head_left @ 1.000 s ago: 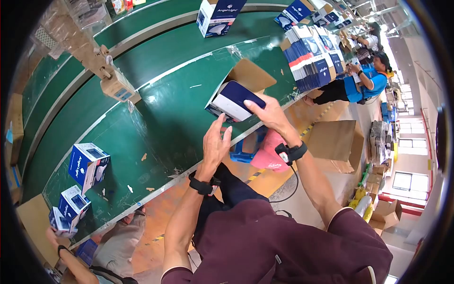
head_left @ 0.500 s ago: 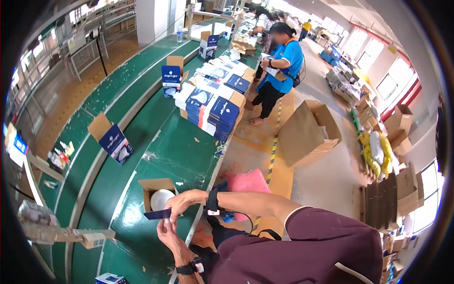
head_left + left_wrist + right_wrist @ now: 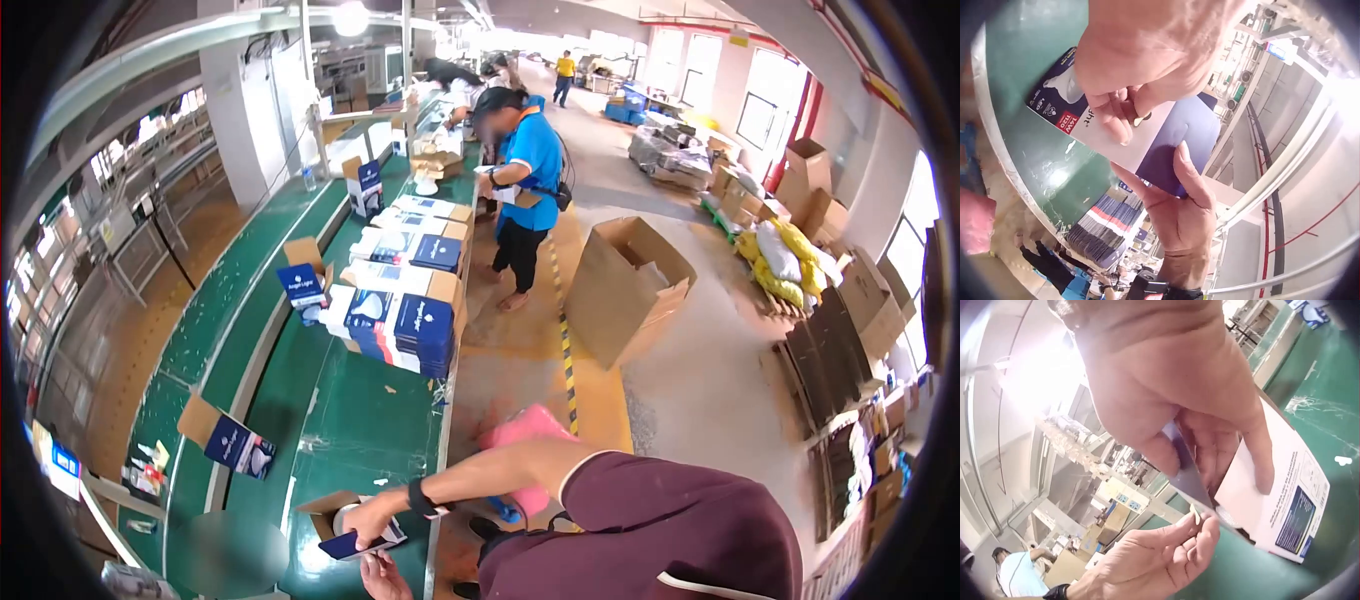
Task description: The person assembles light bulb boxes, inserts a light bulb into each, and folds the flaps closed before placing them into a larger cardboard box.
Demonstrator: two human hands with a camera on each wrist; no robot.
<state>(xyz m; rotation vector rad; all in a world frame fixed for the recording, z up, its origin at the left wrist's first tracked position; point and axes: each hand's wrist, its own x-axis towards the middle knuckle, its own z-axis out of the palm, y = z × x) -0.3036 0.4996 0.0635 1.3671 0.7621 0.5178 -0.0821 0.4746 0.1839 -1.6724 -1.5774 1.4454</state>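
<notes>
A carton [image 3: 325,503] stands on the green bench at the lower middle of the head view, its brown flap raised. My right hand [image 3: 370,518] grips its blue flap [image 3: 340,545], thumb on the blue face [image 3: 1179,131], with fingers reaching over the white box side [image 3: 1285,494]. Just below it, my left hand [image 3: 383,578] has curled fingers close to the box front. Between the thumb and fingers of that left hand [image 3: 1160,553] is a small pale piece [image 3: 1195,514], pinched beside the flap edge. Most of the box interior is hidden by my right hand.
Stacked blue-and-white cartons [image 3: 390,320] stand farther along the bench. Single open cartons [image 3: 240,447] are at its left side. A person in blue [image 3: 530,170] stands beyond the stack. A pink bag [image 3: 530,430] and large brown box [image 3: 625,290] are right of the bench.
The head view has swung toward the far end of the bench. My left hand came from beside the carton to its flap, where it now pinches a small piece; my right hand stays on the carton.
</notes>
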